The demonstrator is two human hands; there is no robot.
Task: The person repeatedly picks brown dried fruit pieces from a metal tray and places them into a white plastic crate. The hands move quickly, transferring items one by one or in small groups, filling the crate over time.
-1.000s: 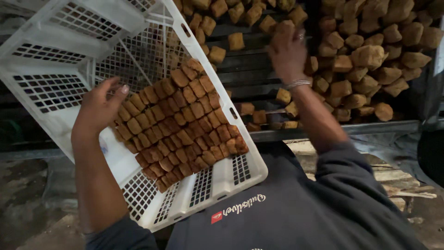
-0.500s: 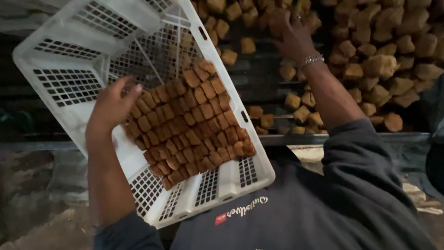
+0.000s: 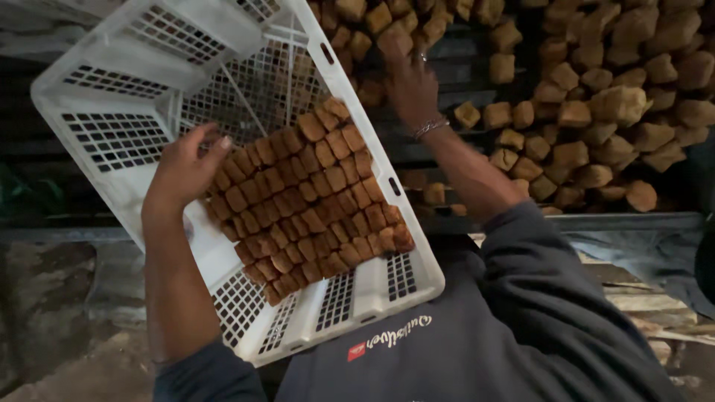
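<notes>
A white plastic crate (image 3: 134, 97) rests tilted against my chest, its lower part packed with several rows of brown fried cubes (image 3: 313, 197). My left hand (image 3: 182, 167) lies inside the crate, fingers touching the left edge of the packed cubes. My right hand (image 3: 410, 85), with a bracelet on the wrist, reaches up and forward to the dark rack, its fingers closed on one brown cube (image 3: 395, 39) among the loose ones there.
A big pile of loose brown cubes (image 3: 603, 112) covers the dark slatted rack (image 3: 447, 141) ahead and to the right. A grey metal edge (image 3: 633, 222) runs along the rack's front. Rough ground (image 3: 67, 313) lies at lower left, wooden boards (image 3: 640, 301) at lower right.
My right hand has moved up and left along the rack, from the cube pile at the right to the cubes by the crate's rim. The crate shifted slightly; my left hand stays inside it.
</notes>
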